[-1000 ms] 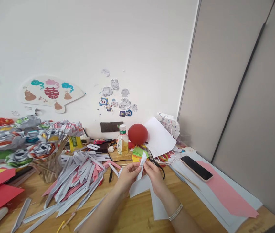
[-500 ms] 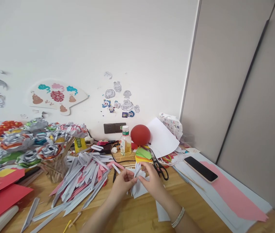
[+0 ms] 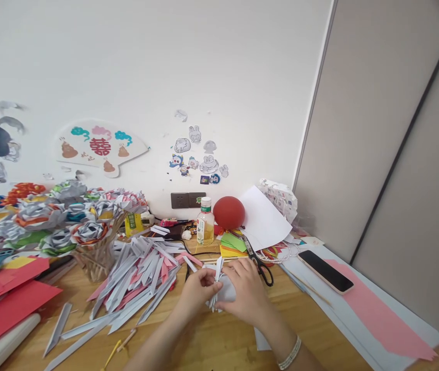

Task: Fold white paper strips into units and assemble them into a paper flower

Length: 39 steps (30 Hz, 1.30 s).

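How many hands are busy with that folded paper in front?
2: the left hand gripping the folded white paper, the right hand at its right side. No other hand shows.

White wall (image 3: 219, 56) beside grey panels (image 3: 374, 118)

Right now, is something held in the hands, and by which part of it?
Folded paper, pinched near its middle by the left hand; whether the right hand grips it is unclear.

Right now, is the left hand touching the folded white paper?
Touching. The head view shows the left hand pinching the folded white paper between its thumb and fingers.
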Each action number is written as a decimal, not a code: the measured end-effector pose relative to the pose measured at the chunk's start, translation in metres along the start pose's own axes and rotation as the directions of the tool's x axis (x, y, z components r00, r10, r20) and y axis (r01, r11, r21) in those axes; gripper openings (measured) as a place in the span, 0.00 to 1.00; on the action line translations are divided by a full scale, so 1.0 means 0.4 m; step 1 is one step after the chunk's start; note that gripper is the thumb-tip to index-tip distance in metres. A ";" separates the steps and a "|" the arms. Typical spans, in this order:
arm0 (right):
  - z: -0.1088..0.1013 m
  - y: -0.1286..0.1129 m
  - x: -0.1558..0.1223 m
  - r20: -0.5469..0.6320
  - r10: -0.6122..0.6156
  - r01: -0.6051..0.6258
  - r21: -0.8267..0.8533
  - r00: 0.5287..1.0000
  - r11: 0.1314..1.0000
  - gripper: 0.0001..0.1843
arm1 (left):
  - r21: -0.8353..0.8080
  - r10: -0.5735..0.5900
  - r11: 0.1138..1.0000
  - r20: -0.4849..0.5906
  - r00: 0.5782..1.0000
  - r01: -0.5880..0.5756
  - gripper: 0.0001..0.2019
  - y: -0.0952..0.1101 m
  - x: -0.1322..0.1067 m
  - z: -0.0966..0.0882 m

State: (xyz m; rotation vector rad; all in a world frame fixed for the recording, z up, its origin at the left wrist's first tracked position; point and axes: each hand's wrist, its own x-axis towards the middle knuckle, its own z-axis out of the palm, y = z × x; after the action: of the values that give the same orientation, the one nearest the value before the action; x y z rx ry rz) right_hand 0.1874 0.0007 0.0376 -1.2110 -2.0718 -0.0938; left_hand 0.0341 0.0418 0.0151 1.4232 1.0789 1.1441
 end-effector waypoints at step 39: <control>0.033 0.215 -0.001 -0.040 0.631 -0.610 -0.307 0.775 0.730 0.13 | -0.401 0.056 0.915 0.225 0.973 0.040 0.17 0.082 -0.038 -0.006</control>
State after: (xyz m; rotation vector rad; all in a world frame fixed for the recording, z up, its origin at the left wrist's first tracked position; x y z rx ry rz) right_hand 0.2475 0.0534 0.0032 -2.0752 -1.6269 -0.0554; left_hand 0.0312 0.0228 0.0461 1.1954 0.6261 1.0978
